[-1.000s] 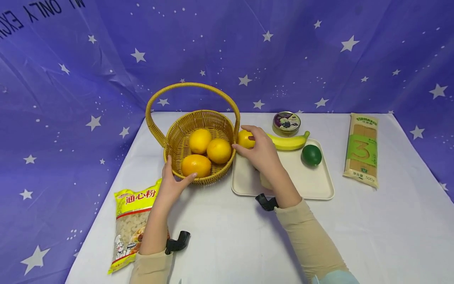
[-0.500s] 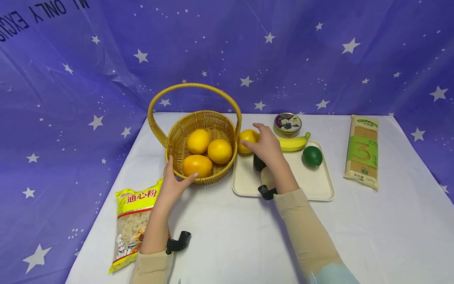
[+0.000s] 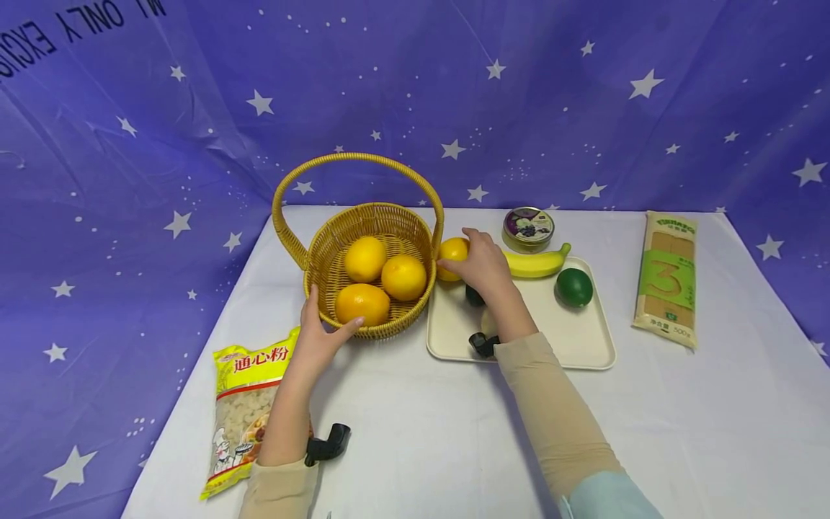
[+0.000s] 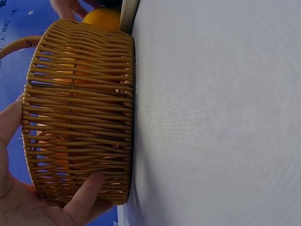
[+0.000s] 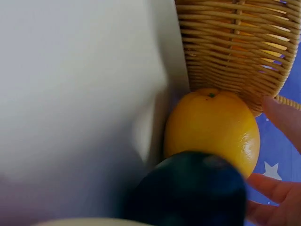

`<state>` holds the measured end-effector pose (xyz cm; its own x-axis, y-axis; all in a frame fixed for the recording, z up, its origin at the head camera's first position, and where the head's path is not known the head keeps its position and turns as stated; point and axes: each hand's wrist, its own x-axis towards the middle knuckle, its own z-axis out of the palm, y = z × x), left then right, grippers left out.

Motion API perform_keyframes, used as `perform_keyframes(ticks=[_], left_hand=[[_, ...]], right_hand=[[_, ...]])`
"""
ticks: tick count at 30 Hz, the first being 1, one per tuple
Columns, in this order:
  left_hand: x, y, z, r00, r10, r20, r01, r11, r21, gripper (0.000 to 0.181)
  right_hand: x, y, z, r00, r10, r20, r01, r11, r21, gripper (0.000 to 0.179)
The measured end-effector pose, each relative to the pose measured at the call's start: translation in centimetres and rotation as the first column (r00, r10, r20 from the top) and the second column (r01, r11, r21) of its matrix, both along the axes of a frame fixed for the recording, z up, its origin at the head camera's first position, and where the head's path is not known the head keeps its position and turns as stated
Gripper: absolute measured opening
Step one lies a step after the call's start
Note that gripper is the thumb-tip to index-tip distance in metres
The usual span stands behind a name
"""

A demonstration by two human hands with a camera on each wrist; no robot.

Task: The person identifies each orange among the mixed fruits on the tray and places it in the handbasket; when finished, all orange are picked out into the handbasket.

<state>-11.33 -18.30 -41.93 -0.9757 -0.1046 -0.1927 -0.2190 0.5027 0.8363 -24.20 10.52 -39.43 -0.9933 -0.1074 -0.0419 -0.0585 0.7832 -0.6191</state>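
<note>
A yellow wicker basket (image 3: 311,288) with a tall handle stands on the table, holding three yellow-orange fruits (image 3: 403,277). My left hand (image 3: 318,342) grips its near-left side, thumb over the rim, fingers curled against the outer weave (image 4: 80,113). Right of the basket lies an orange (image 5: 211,127), close against its wall. My right hand (image 3: 483,267) is spread around the orange. In the right wrist view its fingertips meet the orange's side, while the thumb lies apart, by the basket rim. A dark green fruit (image 5: 197,193) sits beside the orange, partly hidden by the right hand in the head view.
A cream tray (image 3: 583,346) carries a banana (image 3: 538,264), a green fruit (image 3: 574,287) and a pale item mostly hidden under the right wrist. Behind it stands a round tin (image 3: 528,229). A noodle pack (image 3: 668,277) lies right, a macaroni bag (image 3: 249,411) left.
My right hand first drew back right from the basket rim and orange, then came slightly back to the orange. The left hand keeps its hold on the basket.
</note>
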Motion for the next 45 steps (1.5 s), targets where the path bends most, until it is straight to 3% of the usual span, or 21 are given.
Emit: perform_keyframes(ticks=[6, 17, 31, 38, 45], left_hand=[[0.0, -0.1, -0.1, 1.0, 0.0, 0.001, 0.0, 1.0, -0.001, 0.115], [0.0, 0.0, -0.1, 1.0, 0.002, 0.002, -0.002, 1.0, -0.005, 0.114], [0.1, 0.0, -0.2, 1.0, 0.008, -0.002, -0.008, 1.0, 0.0, 0.114], [0.1, 0.1, -0.3, 1.0, 0.01, -0.003, -0.01, 1.0, -0.002, 0.113], [0.0, 0.0, -0.3, 1.0, 0.008, -0.005, -0.008, 1.0, -0.004, 0.113]], right_hand=[[0.0, -0.2, -0.6, 1.0, 0.01, 0.024, -0.01, 1.0, 0.023, 0.09], [-0.1, -0.8, -0.9, 1.0, -0.007, -0.001, 0.007, 0.997, 0.083, 0.087], [0.1, -0.6, -1.2, 0.998, -0.027, -0.049, 0.031, 0.997, 0.067, 0.086], [0.6, -0.2, -0.5, 0.996, -0.041, -0.079, 0.043, 0.999, 0.024, 0.088], [2.1, 0.7, 1.2, 0.992, -0.08, -0.098, 0.075, 0.995, -0.06, 0.09]])
